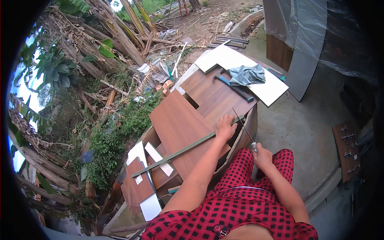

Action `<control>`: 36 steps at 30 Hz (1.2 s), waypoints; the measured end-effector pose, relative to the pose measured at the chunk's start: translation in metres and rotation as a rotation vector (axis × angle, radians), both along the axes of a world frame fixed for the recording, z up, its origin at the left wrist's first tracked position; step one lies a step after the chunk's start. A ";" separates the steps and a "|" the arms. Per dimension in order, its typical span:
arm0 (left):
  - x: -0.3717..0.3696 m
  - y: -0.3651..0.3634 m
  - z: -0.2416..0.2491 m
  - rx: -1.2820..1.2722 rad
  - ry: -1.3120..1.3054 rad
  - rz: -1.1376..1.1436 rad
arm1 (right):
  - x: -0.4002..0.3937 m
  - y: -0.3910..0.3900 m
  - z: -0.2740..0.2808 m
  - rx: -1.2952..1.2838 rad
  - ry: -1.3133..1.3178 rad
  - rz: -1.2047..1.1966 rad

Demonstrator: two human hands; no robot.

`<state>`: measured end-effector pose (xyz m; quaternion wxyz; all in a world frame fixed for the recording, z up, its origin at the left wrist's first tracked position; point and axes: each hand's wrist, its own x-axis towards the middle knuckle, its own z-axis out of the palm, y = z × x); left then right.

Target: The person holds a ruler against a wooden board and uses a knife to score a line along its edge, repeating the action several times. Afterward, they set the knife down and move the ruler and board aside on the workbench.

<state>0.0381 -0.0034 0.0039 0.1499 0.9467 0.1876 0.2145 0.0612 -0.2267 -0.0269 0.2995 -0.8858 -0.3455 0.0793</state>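
Observation:
My left hand (226,129) grips a long narrow green-brown strip (188,146) near its right end, fingers closed over it. The strip lies slantwise across a brown wood-grain board (180,124) and reaches down to smaller boards at the left. In my closed right hand (263,157) is a thin dark blade (244,129) with a pale handle. The blade points up and away from me, and in this view its upper part crosses the strip's end, just right of my left fingers.
Beyond my hands lie a hammer (236,89), a blue-grey cloth (247,75) and a white panel (216,57). Smaller board pieces (138,178) are at the left. A brown board with metal hardware (347,150) rests on the concrete floor (298,128) at right. Plants border the left side.

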 end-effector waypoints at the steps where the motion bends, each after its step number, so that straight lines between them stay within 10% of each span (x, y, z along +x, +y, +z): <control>1: 0.000 0.000 -0.001 -0.003 -0.003 -0.002 | -0.005 -0.010 -0.005 0.000 -0.003 0.004; 36: -0.001 -0.004 0.007 -0.025 0.117 0.025 | -0.010 -0.040 0.038 0.037 0.018 0.050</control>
